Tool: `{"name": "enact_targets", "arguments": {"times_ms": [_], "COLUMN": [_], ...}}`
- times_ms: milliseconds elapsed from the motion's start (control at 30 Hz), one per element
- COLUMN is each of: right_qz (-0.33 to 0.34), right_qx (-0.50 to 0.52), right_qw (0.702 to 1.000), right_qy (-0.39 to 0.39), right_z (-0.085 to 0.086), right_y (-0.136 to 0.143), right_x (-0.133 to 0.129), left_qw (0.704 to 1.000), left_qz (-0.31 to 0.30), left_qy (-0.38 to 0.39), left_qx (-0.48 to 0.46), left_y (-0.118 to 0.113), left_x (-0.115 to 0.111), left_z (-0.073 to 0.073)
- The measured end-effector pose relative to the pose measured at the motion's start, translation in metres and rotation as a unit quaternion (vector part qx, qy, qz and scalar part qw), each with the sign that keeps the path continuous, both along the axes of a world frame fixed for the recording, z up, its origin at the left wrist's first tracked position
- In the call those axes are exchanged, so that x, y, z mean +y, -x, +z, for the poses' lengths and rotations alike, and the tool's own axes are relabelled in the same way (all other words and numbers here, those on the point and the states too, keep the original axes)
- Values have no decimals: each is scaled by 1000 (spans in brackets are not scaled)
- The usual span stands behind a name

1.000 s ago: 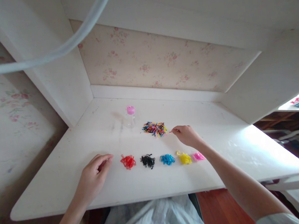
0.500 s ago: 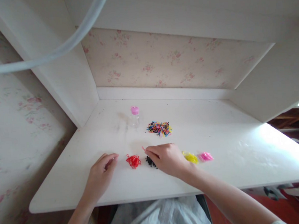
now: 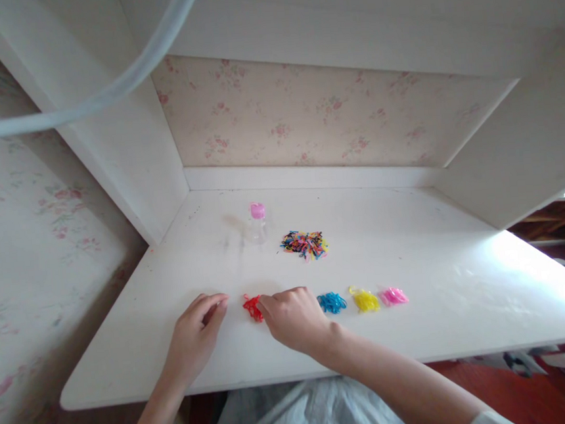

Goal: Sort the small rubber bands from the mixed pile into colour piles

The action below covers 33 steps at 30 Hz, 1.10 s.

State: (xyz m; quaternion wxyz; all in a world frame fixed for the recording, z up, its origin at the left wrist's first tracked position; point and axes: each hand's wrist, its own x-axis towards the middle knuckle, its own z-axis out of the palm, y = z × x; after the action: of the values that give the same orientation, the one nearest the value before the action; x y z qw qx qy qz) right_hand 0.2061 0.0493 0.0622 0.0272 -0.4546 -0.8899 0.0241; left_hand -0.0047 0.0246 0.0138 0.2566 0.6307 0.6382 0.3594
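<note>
Small bands lie in separate piles along the front of the white table: red (image 3: 252,307), blue (image 3: 332,302), yellow (image 3: 366,300) and pink (image 3: 393,296). Behind them is a mixed-colour pile (image 3: 305,244). My right hand (image 3: 292,317) has its fingertips pinched at the right edge of the red pile; whatever they hold is hidden. It covers the spot between the red and blue piles. Left of the red pile, my left hand (image 3: 198,328) rests on the table with thumb and forefinger pressed together, and anything between them is too small to make out.
A clear bottle with a pink cap (image 3: 258,222) stands behind and left of the mixed pile. The white table (image 3: 169,275) has side panels and a back ledge. A pale curved tube (image 3: 118,88) crosses the upper left.
My right hand has moved left from above the black pile to the red pile. The black pile is now hidden and the blue pile shows. My left hand has hardly moved.
</note>
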Motion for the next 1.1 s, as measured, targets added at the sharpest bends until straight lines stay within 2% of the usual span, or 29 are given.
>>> {"name": "enact_targets", "arguments": {"times_ms": [233, 367, 533, 667, 733, 833, 933, 1000, 1100], "right_qz": [-5, -26, -51, -141, -209, -296, -330, -330, -321], "right_qx": [35, 117, 285, 358, 365, 361, 364, 370, 381], "right_qw": [999, 992, 956, 915, 892, 859, 843, 840, 837], "right_qy": [-14, -40, -46, -120, -168, -209, -220, -222, -226], "right_z": [1, 1, -10, -25, -33, -45, -54, -59, -64], "right_y": [-8, -26, -76, -129, -153, -180, -191, -193, -194], "right_x": [-3, -17, -45, -61, -64, -61, -55, -51, -51], "left_qw": [1000, 1000, 1000, 999, 998, 988, 964, 945, 933], "left_qz": [0, 1, 2, 4, -18, -83, -143, -162, -167], "left_qy": [2, -6, -20, 3, 1, -19, -23, -13, -4], "left_qx": [-1, 3, 21, 37, 63, 131, 225, 284, 320], "left_y": [0, -2, -3, -14, -27, -59, -96, -119, -145], "left_x": [-1, -1, 2, 10, 16, 27, 43, 57, 79], "left_z": [1, 1, 0, 10, 22, 43, 58, 59, 52]}}
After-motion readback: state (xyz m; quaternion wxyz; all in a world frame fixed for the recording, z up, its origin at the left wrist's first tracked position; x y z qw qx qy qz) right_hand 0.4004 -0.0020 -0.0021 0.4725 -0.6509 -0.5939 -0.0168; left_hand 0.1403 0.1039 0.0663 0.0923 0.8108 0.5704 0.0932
